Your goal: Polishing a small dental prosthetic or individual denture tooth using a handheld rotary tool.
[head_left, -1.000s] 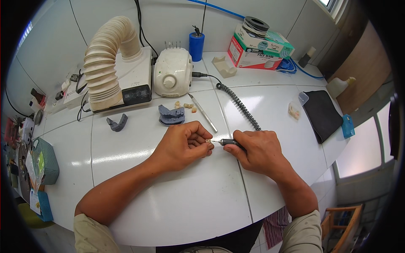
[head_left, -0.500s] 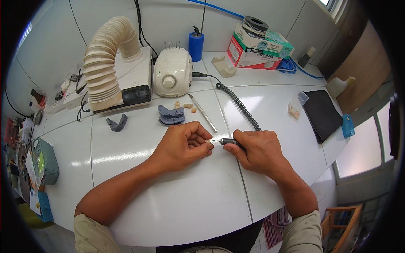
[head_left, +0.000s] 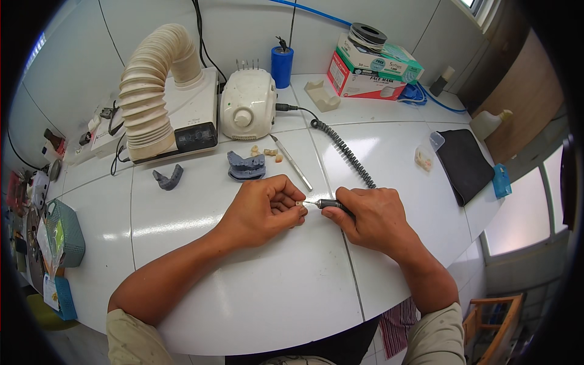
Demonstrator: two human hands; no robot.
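My left hand pinches a small tooth-coloured dental piece between thumb and fingers; most of it is hidden. My right hand is closed around a black rotary handpiece, whose thin metal bur points left and meets the piece or nearly does. Beyond my left hand sits a grey dental model, with several small tooth-coloured pieces behind it. A slim silver knife lies slanted past my fingertips. Farther left rests a second, smaller grey model.
A cream control box feeds the handpiece through a coiled black cord. Left of it stands a white machine with a ribbed hose. Mask boxes and a blue cylinder are at the back; a black mat lies right, a basket left.
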